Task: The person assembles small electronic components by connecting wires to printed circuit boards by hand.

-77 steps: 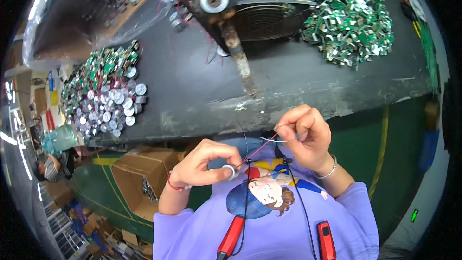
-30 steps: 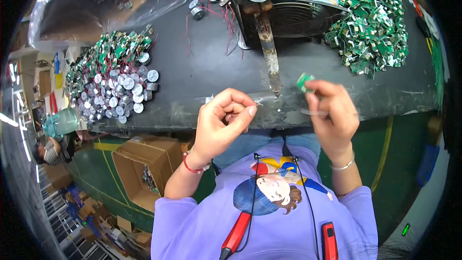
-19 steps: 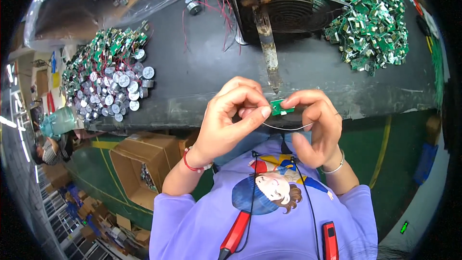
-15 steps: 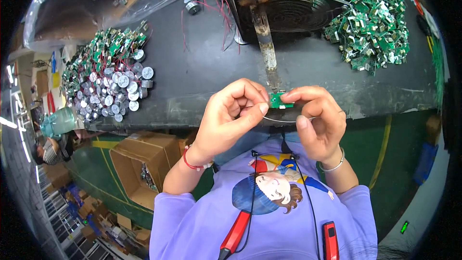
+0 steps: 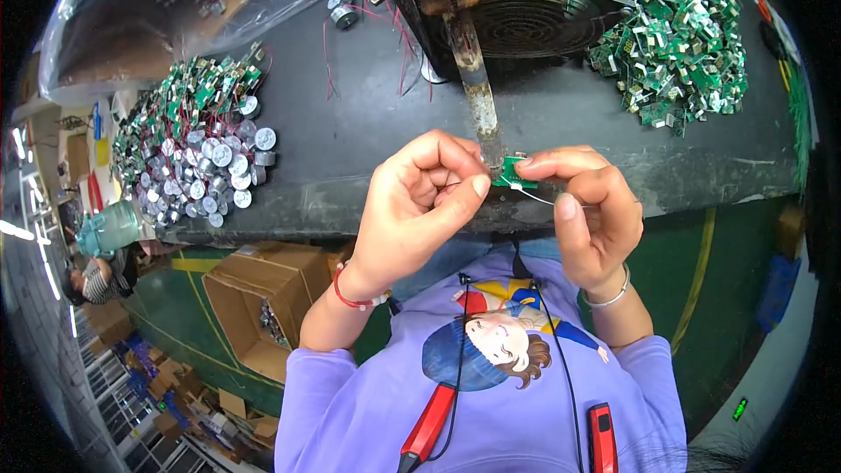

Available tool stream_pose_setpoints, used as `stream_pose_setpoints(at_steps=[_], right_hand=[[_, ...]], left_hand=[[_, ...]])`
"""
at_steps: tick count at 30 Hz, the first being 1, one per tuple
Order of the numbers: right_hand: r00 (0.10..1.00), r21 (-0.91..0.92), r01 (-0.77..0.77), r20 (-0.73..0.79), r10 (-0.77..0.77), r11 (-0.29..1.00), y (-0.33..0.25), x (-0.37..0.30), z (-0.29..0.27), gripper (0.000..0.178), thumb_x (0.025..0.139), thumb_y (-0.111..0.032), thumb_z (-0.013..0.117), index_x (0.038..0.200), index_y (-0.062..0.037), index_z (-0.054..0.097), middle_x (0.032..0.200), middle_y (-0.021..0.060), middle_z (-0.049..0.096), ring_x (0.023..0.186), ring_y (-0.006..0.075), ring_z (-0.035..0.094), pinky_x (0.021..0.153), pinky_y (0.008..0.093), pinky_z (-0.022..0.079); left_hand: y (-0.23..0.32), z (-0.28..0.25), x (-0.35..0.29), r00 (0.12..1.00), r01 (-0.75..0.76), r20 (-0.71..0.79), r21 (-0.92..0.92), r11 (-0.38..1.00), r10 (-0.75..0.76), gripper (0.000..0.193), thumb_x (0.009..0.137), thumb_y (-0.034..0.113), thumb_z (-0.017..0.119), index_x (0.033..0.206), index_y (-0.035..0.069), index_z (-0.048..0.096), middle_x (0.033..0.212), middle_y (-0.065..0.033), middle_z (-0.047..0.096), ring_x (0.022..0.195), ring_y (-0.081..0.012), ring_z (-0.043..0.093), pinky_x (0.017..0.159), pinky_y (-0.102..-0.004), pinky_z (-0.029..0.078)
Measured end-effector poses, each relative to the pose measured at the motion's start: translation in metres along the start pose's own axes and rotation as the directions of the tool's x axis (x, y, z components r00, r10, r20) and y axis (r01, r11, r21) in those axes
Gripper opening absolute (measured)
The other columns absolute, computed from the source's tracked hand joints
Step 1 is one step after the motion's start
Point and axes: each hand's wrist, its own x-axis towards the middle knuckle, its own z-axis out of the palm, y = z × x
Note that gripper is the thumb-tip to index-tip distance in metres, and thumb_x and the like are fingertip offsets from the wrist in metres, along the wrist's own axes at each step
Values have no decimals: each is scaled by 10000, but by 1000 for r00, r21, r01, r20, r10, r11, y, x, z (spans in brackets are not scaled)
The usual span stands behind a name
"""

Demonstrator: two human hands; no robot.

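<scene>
A small green circuit board [image 5: 519, 177] lies at the table's near edge, under the tip of a worn metal soldering iron bar [image 5: 477, 92] that slants down to it. My left hand [image 5: 425, 201] is closed in a pinch at the board's left side; what its fingertips hold is hidden. The index fingertip of my right hand [image 5: 596, 210] rests on the board's right end. A thin silvery solder wire [image 5: 534, 196] runs from the board into the curled fingers of that same hand, by the thumb.
Left on the dark table [image 5: 324, 140] is a heap of round metal motors [image 5: 219, 166] with wired boards. A pile of green boards [image 5: 674, 35] fills the far right. Behind the bar stands a black fan [image 5: 534, 26]. A cardboard box [image 5: 254, 298] sits below, left.
The board now sits slightly right and farther up, against the bar's tip. The wire, earlier bowed below the board between my hands, now meets the board's near edge. My right hand shifted slightly right.
</scene>
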Motion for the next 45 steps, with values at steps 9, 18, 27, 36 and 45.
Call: stream_pose_setpoints(at_steps=[9,18,27,36,45], right_hand=[[999,-43,49,18,-49,998,-3,-1,1,126,743,42,561,723,-34,463,894,179,666,762,248,644,697,342,514],[1000,-49,30,-9,-30,998,1,-6,5,118,760,31,588,742,-31,490,885,164,668,756,249,644,691,345,510],[995,-135,94,-5,-96,986,-5,-2,7,152,724,46,615,715,-37,488,886,151,656,746,244,629,674,340,505],[998,-114,60,0,-60,992,-1,-5,8,150,712,53,601,698,-34,480,890,163,652,724,237,611,644,324,498],[982,-37,-76,-175,69,996,7,-27,-2,98,848,-91,451,817,-2,478,927,191,570,773,220,542,665,323,475]], left_hand=[[-1,1,-6,1000,4,-13,115,993,-3,61,870,-21,584,890,2,531,1009,-53,532,795,-22,505,653,-158,408],[-19,5,-8,997,-67,-38,-76,995,64,53,894,-18,558,919,-5,513,1069,-84,517,782,-26,505,646,-169,413],[-18,17,-10,974,-193,-122,-21,981,189,83,892,-38,542,938,-4,481,1058,-83,502,754,-20,504,627,-157,407],[-19,13,-12,978,-152,-133,68,986,160,87,878,-65,534,934,-15,490,1059,-90,509,746,-12,495,617,-149,393],[19,-31,-15,890,-219,-88,778,588,447,72,807,-33,622,830,11,570,920,-72,611,712,-51,539,585,-168,425]])
